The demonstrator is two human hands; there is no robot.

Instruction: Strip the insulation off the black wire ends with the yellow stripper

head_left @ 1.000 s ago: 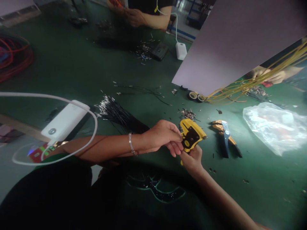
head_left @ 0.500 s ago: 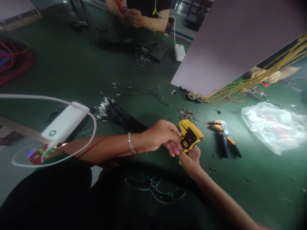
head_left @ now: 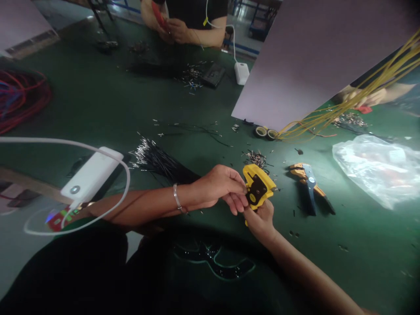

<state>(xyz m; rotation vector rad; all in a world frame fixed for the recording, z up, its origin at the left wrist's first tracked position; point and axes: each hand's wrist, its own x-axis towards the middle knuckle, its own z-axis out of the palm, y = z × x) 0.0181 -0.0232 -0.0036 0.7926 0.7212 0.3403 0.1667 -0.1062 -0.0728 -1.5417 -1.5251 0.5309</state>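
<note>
My right hand [head_left: 260,218] is closed around the grip of a yellow wire stripper [head_left: 257,188] with a black riveted side plate, its head pointing up. Fingertips of my left hand [head_left: 226,188] are pinched at the tool's left side; whatever they hold is hidden. A thin metal bit [head_left: 277,189] sticks out at the tool's right edge. Just beyond the tool lies a small pile of black and copper-coloured pieces [head_left: 257,159]. Left of it, beyond my left forearm, lies a bundle of black wires [head_left: 164,159] with shiny ends.
A second stripper [head_left: 308,186], blue and yellow, and a clear plastic bag [head_left: 377,166] lie to the right. Tape rolls [head_left: 261,131] sit below a pale panel [head_left: 295,65] and yellow wires [head_left: 361,98]. A white power bank [head_left: 93,173] is at left. Other people's hands [head_left: 177,30] work across the table.
The view has shifted slightly. Both hands keep their places at the yellow wire stripper, and the thin metal bit at its right edge shows a little more clearly.
</note>
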